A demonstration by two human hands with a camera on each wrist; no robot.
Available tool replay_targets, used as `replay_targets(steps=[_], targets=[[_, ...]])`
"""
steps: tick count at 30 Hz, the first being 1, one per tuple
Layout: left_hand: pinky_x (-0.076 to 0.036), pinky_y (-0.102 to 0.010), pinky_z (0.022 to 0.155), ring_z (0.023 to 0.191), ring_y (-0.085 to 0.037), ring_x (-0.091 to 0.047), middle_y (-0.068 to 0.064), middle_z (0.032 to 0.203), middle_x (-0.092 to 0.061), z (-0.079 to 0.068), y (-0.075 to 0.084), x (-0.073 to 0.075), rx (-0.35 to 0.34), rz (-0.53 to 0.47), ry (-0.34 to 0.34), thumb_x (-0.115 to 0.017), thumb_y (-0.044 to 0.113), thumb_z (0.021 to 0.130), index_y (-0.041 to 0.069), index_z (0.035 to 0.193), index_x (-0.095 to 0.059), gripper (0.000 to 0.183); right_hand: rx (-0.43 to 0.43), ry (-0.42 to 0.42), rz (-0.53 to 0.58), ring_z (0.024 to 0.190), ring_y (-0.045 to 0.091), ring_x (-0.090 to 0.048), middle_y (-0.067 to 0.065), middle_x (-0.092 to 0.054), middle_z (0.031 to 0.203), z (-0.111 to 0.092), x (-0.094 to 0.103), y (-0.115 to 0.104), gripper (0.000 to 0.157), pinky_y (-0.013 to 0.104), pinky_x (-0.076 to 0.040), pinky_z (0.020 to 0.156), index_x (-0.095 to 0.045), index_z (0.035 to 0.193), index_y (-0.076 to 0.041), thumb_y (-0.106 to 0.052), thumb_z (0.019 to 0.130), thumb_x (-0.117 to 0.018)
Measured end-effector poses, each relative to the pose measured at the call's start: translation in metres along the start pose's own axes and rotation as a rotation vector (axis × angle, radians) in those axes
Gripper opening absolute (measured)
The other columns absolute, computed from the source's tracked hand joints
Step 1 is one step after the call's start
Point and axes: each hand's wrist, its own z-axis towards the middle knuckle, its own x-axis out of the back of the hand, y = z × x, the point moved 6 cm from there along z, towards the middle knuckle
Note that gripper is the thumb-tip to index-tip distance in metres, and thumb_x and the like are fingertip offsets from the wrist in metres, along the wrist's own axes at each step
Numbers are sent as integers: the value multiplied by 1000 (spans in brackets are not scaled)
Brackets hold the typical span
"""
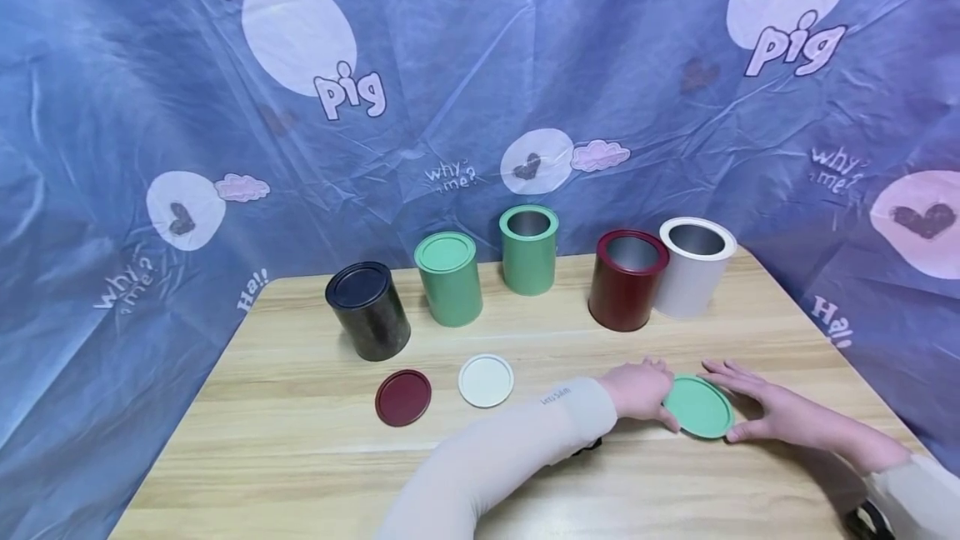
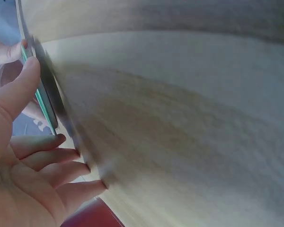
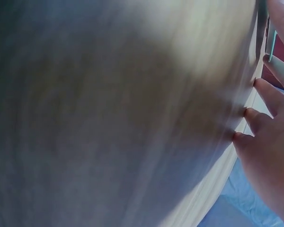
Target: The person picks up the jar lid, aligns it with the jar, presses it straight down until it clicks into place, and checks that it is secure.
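Pale wood-grain table (image 1: 300,457); towards its right side, left hand (image 1: 637,392) and right hand (image 1: 783,413) hold a round mint-green lid (image 1: 699,407), probably metal.
Part-spread, both grip its rim with thumb and forefinger. Likely light, stiff, slick; best taken by opposite edges. The left wrist view shows it edge-on; only the head view shows its face.

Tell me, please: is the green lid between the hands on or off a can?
Off. The green lid is between the left hand and right hand, in front of the cans.
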Motion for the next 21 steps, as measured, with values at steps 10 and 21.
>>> replay_targets(steps=[10,21], targets=[[-34,-11,106,136,-2,-41,14,142,-50,2,-3,3,-73,-40,62,-66,59,83,24,135,-53,64,-4,11,-14,136,-22,-6,-36,-22,150,-1,2,0,91,-6,-8,100,-44,145,-10,-10,63,-84],[-41,-7,73,84,5,-53,18,84,-56,1,-7,7,-118,-146,116,-73,51,82,25,93,-57,33,-53,-15,63,128,-26,-19,-37,-28,141,-2,3,1,82,-5,-17,96,-46,142,-4,-7,68,-82]])
